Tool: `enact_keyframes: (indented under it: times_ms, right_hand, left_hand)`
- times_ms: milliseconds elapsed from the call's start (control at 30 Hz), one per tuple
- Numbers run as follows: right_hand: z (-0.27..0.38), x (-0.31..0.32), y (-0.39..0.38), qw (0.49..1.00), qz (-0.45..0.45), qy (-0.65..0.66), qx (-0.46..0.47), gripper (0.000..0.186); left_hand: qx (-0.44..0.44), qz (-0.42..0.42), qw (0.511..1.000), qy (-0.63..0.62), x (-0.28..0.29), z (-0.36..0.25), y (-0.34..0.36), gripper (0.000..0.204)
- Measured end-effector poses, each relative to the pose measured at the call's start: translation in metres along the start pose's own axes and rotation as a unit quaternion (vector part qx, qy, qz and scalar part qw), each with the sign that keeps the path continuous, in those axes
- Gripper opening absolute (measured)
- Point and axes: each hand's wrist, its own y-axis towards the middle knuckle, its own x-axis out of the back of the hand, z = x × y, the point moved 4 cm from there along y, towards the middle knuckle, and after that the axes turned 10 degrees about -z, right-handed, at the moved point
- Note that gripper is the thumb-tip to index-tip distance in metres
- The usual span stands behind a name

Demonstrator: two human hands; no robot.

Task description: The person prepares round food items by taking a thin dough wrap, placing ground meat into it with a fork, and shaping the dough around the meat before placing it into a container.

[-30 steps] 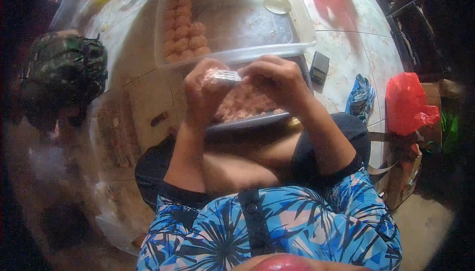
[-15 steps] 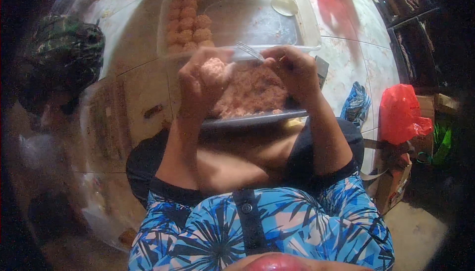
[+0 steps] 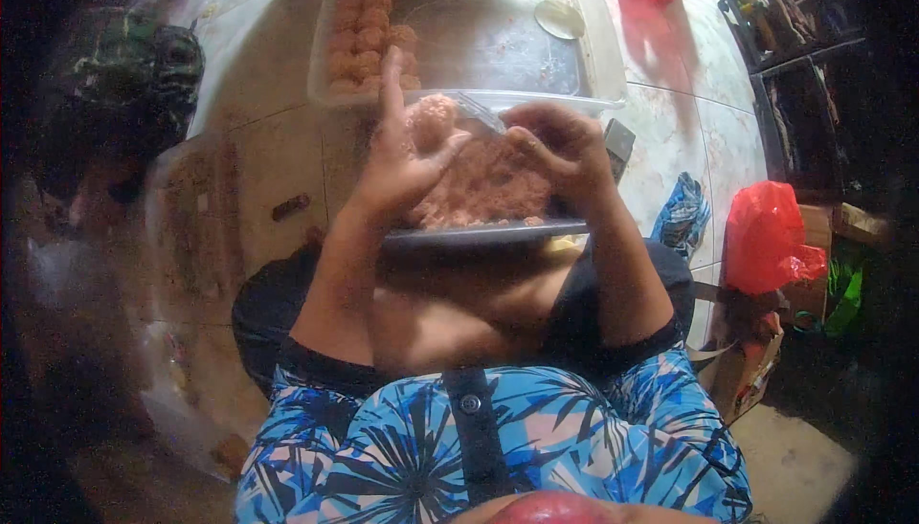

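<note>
A rough pale-pink ball of minced mixture [image 3: 433,116] lies against the fingers of my left hand [image 3: 397,165]. That hand's index finger points up towards the tray and its thumb is spread out. My right hand [image 3: 563,146] pinches a metal fork [image 3: 481,110], whose tines point left towards the ball. Beneath both hands sits a dark-rimmed container [image 3: 488,231] of loose reddish-brown minced mixture [image 3: 488,179]. Beyond it, a clear plastic tray [image 3: 613,65] has rows of shaped balls [image 3: 373,22] along its left side.
A pale round disc [image 3: 559,20] lies in the tray's far right. On the tiled floor at right are red plastic bags [image 3: 764,237], a crumpled blue bag [image 3: 682,215] and a dark crate [image 3: 780,12]. A camouflage-patterned cap [image 3: 134,60] is at far left.
My left hand has opened from around the ball, its index finger now stretched upward and thumb outward. The fork stays in my right hand, close to the ball.
</note>
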Motion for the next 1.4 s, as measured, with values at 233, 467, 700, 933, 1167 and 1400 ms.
enact_keyframes:
  times_ms: [233, 467, 700, 933, 1167, 1400]
  right_hand:
    - [0.009, -0.023, -0.009, 0.999, 0.007, -0.029, 0.019, 0.016]
    - [0.042, -0.022, -0.012, 0.94, -0.046, -0.204, 0.268, 0.02]
    - [0.042, -0.025, -0.013, 0.932, -0.017, -0.22, 0.288, 0.023]
    - [0.051, -0.004, -0.006, 0.937, -0.015, -0.236, 0.259, 0.017]
    - [0.041, -0.009, -0.008, 0.943, -0.021, -0.227, 0.242, 0.017]
    - [0.045, 0.017, 0.003, 0.987, -0.105, -0.083, 0.089, 0.012]
  left_hand:
    - [-0.051, -0.02, 0.998, 0.035, 0.015, -0.006, 0.0, 0.062]
    - [0.04, 0.003, 0.995, -0.092, 0.01, 0.022, -0.003, 0.036]
    - [-0.042, -0.026, 0.998, -0.036, 0.012, 0.009, -0.005, 0.026]
    - [-0.083, -0.058, 0.993, 0.064, 0.01, 0.006, -0.004, 0.021]
    - [-0.159, -0.049, 0.97, 0.175, 0.002, -0.002, -0.006, 0.024]
    - [-0.17, -0.008, 0.974, 0.149, 0.001, 0.004, -0.002, 0.063]
